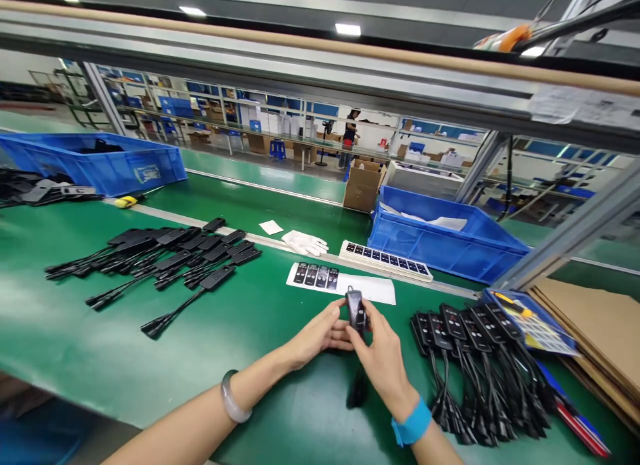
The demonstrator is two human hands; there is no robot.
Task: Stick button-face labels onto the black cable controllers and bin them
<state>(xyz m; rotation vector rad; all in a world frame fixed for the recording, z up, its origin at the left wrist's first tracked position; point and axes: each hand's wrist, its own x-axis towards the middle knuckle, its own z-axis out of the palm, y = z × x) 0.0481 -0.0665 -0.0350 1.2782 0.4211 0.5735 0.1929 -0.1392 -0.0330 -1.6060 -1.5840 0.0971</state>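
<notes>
A small black electronic box with a cable point(355, 309) is held upright in front of me. My left hand point(327, 331) grips its left side, with the fingers partly behind it. Around its right side is my right hand point(376, 341), the thumb near the lower front. The cable's dark end point(357, 388) hangs below, between my wrists. Just beyond my hands lies a white sheet point(367, 288) bearing several dark label stickers point(316, 276). Farther back, a stack of label sheets point(385, 259) shows a row of similar dark labels.
Cabled black boxes lie in a left group point(190, 251) and a right pile point(475, 345). Blue bins point(100, 171) point(445, 241) stand at the back. A white glove point(305, 243) rests mid-table. Cardboard sheets point(595, 325) edge the right side, and a metal beam point(320, 58) crosses overhead.
</notes>
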